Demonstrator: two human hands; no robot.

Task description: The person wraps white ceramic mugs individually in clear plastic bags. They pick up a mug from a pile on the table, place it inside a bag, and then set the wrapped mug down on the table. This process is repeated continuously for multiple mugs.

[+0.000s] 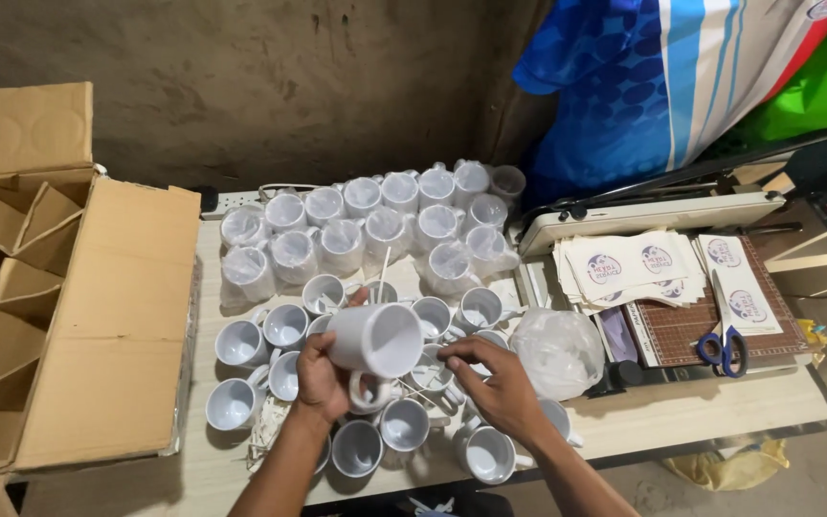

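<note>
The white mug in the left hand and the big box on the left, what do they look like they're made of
White mug in the left hand: probably glazed ceramic, judging by its smooth, slightly shiny surface and thick rim. Box: brown corrugated cardboard, matte, with folded flaps and dividers inside.

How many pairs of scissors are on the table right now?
1. The blue-handled scissors lie on the brown cutting mat at the table's right end, beside the stacks of printed sheets. More could be hidden under the paper.

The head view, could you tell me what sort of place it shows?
Probably a small mug-printing workshop: many plain white mugs, stacked printed paper sheets beside scissors, and a press-like machine.
</note>
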